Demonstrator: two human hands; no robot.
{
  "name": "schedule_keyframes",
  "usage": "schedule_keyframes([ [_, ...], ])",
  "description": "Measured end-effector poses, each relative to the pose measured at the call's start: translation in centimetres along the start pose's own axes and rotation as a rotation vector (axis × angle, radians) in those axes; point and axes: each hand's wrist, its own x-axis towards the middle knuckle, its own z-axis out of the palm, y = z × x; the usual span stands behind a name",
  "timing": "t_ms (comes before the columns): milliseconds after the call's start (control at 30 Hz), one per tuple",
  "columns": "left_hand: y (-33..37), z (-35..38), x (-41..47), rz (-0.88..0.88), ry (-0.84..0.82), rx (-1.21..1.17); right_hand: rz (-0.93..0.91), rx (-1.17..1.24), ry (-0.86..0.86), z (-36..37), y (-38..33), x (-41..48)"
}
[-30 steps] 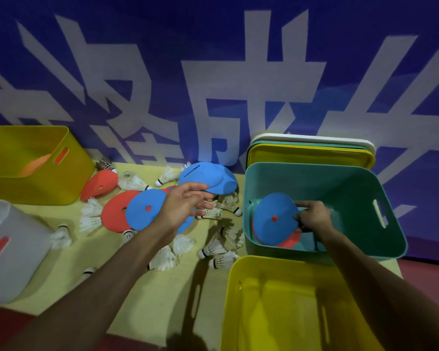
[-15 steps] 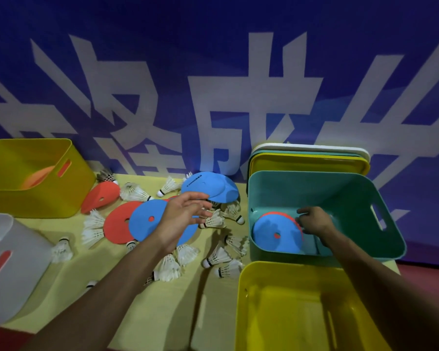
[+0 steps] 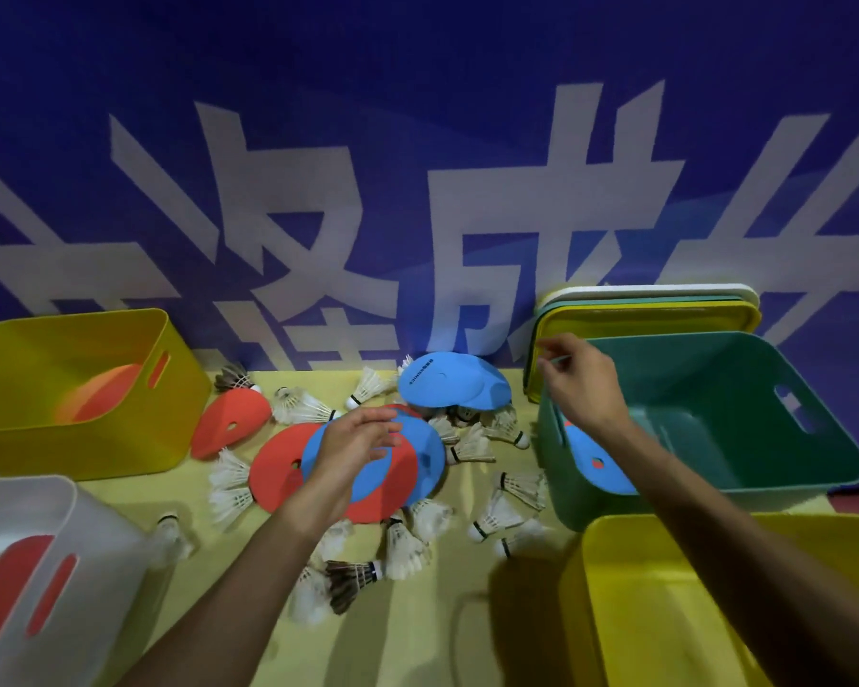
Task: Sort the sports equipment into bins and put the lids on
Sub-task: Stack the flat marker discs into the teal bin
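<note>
My left hand (image 3: 353, 448) hovers open over a blue disc (image 3: 313, 451) that lies on a red disc (image 3: 274, 476) in the middle of the yellow cloth. My right hand (image 3: 578, 379) is raised above the near left corner of the teal bin (image 3: 764, 458), fingers loosely curled and holding nothing. A blue disc (image 3: 598, 468) lies inside that bin on a red one. More blue discs (image 3: 447, 386) are piled at the back. Another red disc (image 3: 229, 421) leans by the left yellow bin (image 3: 45, 384). Several white shuttlecocks (image 3: 497, 513) are scattered around.
Stacked lids (image 3: 650, 309) lean on the blue banner behind the teal bin. An empty yellow bin (image 3: 616, 612) stands at the front right. A white bin (image 3: 36, 562) with a red disc inside sits at the front left. A dark-feathered shuttlecock (image 3: 348, 577) lies near the front.
My right hand let go of the blue disc in the teal bin and rose out to the bin's left rim. My left hand lowered over the blue disc on the cloth.
</note>
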Motion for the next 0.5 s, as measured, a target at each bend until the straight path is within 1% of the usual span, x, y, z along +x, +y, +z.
schedule_keyframes([
  [133, -2.3, -4.6, 2.3, -0.057, 0.066, -0.011, -0.003, -0.016, -0.117, 5.7, -3.2, -1.5],
  [367, -7.4, -10.4, 6.3, -0.218, 0.102, 0.008, 0.144, -0.037, -0.343, 15.1, -3.6, -3.2],
  [500, -8.7, -11.7, 8.6, -0.252, 0.093, 0.031, 0.214, -0.041, -0.374, 17.7, -3.1, -4.0],
])
